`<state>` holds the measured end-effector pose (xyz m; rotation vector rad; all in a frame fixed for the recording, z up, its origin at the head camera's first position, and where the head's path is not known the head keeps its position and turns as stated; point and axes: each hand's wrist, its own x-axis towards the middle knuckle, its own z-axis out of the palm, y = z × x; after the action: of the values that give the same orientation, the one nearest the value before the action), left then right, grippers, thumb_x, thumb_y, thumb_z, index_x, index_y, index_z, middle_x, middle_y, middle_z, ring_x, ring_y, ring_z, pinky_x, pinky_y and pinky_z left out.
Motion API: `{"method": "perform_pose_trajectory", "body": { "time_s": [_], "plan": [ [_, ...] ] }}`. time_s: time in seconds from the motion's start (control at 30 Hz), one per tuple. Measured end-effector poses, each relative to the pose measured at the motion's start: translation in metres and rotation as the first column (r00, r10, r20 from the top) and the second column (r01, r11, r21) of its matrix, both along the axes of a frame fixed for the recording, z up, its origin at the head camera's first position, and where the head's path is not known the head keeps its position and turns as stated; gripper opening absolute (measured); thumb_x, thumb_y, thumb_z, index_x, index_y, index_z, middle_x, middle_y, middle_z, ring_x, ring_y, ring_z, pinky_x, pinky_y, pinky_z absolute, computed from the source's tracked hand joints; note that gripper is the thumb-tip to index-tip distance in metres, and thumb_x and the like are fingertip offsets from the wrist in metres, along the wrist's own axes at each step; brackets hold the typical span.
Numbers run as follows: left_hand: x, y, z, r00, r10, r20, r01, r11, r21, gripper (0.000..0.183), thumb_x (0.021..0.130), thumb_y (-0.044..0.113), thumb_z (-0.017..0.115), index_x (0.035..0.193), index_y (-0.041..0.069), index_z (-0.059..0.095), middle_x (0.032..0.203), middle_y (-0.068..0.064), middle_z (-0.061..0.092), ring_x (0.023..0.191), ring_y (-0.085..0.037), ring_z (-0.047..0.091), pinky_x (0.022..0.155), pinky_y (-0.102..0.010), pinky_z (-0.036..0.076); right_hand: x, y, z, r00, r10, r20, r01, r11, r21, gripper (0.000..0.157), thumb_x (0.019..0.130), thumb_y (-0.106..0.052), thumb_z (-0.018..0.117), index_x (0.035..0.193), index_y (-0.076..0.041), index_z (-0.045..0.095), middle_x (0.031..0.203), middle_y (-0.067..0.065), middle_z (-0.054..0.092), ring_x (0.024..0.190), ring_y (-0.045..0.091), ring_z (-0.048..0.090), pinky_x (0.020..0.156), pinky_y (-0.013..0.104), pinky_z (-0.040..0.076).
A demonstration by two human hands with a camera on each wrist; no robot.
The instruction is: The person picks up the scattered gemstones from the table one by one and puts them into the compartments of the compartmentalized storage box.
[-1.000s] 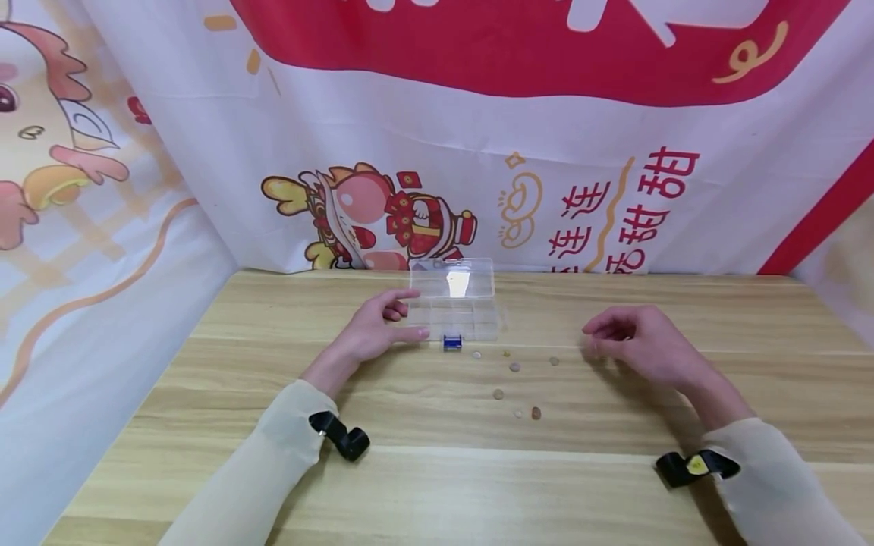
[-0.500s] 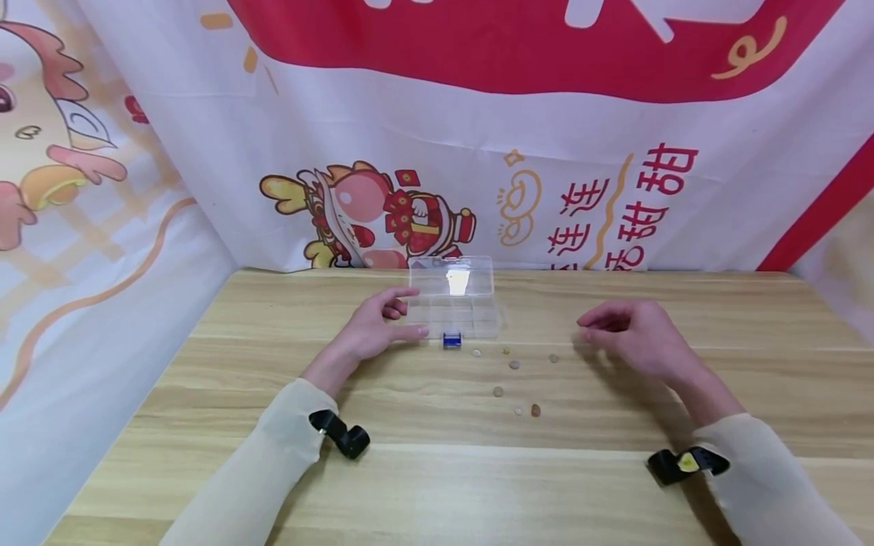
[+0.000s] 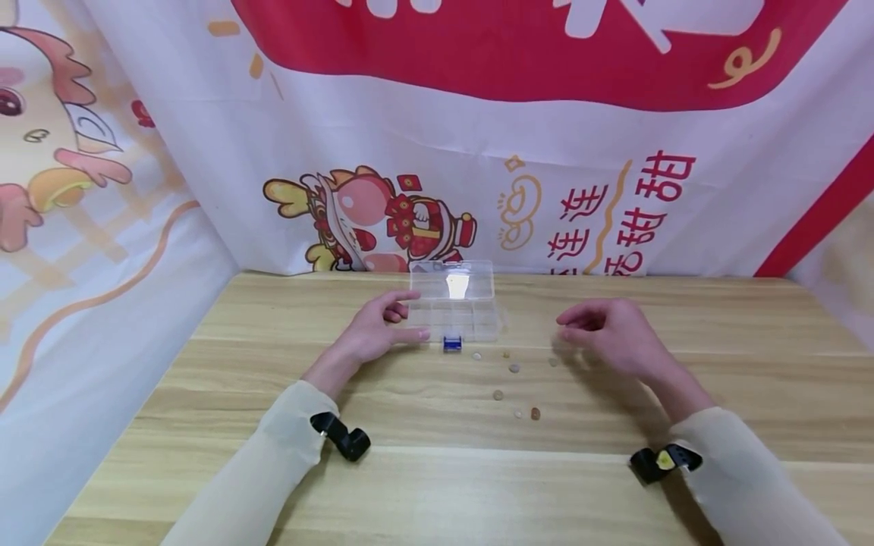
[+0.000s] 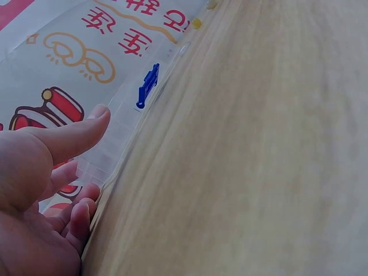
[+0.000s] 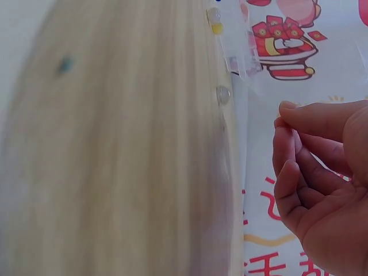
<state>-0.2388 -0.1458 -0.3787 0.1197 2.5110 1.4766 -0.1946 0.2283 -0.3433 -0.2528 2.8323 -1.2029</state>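
A clear plastic compartment box (image 3: 471, 320) lies with its lid raised at the back of the table. Its blue latch (image 3: 452, 343) faces forward. At the box's left end is my left hand (image 3: 374, 327), thumb stretched along the front corner and index finger reaching the hinge side; the other fingers curl beside the end wall. My right hand (image 3: 611, 334) hovers above the table, right of the box, with loosely bent fingers. Thumb and index tips come close together, and no object shows between them. Nearest to it is a small clear bead (image 5: 223, 95).
Several small beads lie scattered in front of the box, among them a yellow bead (image 3: 507, 355), a grey bead (image 3: 514, 368) and a brown bead (image 3: 536, 413). A printed cloth (image 3: 614, 152) hangs along the table's back edge.
My right hand has moved left, closer to the beads and the box. The left hand has kept its place at the box.
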Motion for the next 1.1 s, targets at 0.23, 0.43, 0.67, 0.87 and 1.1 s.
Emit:
{"method": "perform_pose_trajectory", "body": {
  "time_s": [0.23, 0.43, 0.67, 0.87, 1.1],
  "plan": [
    [0.002, -0.001, 0.0, 1.0, -0.008, -0.016, 0.008, 1.0, -0.001, 0.073, 0.088, 0.029, 0.088, 0.153, 0.024, 0.055, 0.131, -0.008, 0.056, 0.12, -0.027, 0.048, 0.107, -0.043, 0.04, -0.007, -0.016, 0.002, 1.0, 0.02, -0.008, -0.02, 1.0, 0.008, 0.024, 0.097, -0.022, 0.078, 0.116, -0.008, 0.078, 0.105, 0.009, 0.077, 0.093, 0.021, 0.067, 0.076, 0.027, 0.055],
    [0.002, 0.0, -0.001, 1.0, -0.002, -0.005, 0.002, 1.0, 0.002, 0.073, 0.088, 0.029, 0.088, 0.153, 0.026, 0.055, 0.131, -0.006, 0.056, 0.119, -0.026, 0.048, 0.109, -0.043, 0.041, -0.014, -0.031, 0.002, 1.0, 0.022, -0.005, -0.022, 1.0, 0.012, 0.021, 0.097, -0.02, 0.078, 0.116, -0.01, 0.079, 0.108, 0.008, 0.077, 0.096, 0.022, 0.067, 0.083, 0.034, 0.055],
    [0.001, -0.001, -0.001, 1.0, -0.003, -0.009, 0.003, 1.0, -0.002, 0.072, 0.089, 0.03, 0.088, 0.153, 0.026, 0.055, 0.132, -0.007, 0.056, 0.12, -0.027, 0.048, 0.109, -0.043, 0.041, -0.018, -0.046, 0.002, 0.999, 0.023, 0.027, -0.023, 1.0, -0.009, 0.02, 0.098, -0.02, 0.076, 0.117, -0.013, 0.08, 0.112, 0.007, 0.077, 0.098, 0.023, 0.067, 0.083, 0.034, 0.055],
    [0.002, -0.002, 0.001, 1.0, -0.006, -0.008, 0.006, 1.0, -0.004, 0.073, 0.089, 0.03, 0.088, 0.154, 0.026, 0.055, 0.132, -0.008, 0.055, 0.121, -0.027, 0.047, 0.109, -0.044, 0.04, -0.022, -0.053, 0.004, 0.997, 0.014, 0.078, -0.011, 0.999, -0.036, 0.021, 0.099, -0.02, 0.074, 0.12, -0.017, 0.079, 0.117, 0.005, 0.076, 0.103, 0.023, 0.067, 0.086, 0.034, 0.054],
    [0.004, -0.001, 0.002, 1.0, -0.007, -0.002, 0.007, 1.0, 0.003, 0.072, 0.089, 0.029, 0.088, 0.153, 0.026, 0.055, 0.133, -0.009, 0.055, 0.121, -0.028, 0.047, 0.108, -0.043, 0.04, -0.029, -0.058, 0.001, 0.995, 0.014, 0.101, -0.009, 0.999, -0.048, 0.023, 0.1, -0.02, 0.073, 0.122, -0.018, 0.078, 0.121, 0.005, 0.075, 0.106, 0.024, 0.066, 0.088, 0.035, 0.054]
  ]
}}
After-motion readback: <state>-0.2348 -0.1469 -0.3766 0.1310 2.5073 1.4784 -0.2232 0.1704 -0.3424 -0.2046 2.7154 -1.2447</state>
